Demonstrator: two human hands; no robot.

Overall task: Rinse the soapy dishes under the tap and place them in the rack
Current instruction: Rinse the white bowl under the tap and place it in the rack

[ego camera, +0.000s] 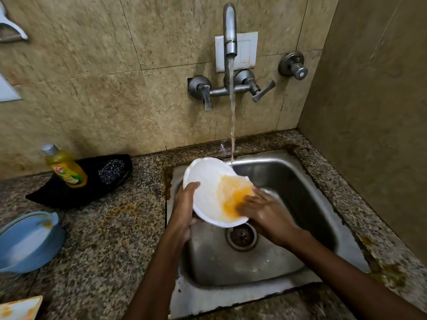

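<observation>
Grip: left hand (184, 204) curls round the left rim of the white plate (208, 183), thumb on its face; right hand (265, 211) lies with straight fingers pressed flat on the orange smear, holding nothing.

Plate is tilted over the sink (300, 181) at frame centre, its upper rim just meeting the stream from the tap (230, 31). Judged step: rinsing in hand, early, the orange residue not yet off. Next move likely calls for shifting the smeared lower right part under the water while rubbing. No rack in view, so placement spot unknown. Blue dishes (27, 239) wait on the table (104, 239) at lower left, cut by the frame edge. The left fingers behind the plate are hidden. Suds hard to make out.
</observation>
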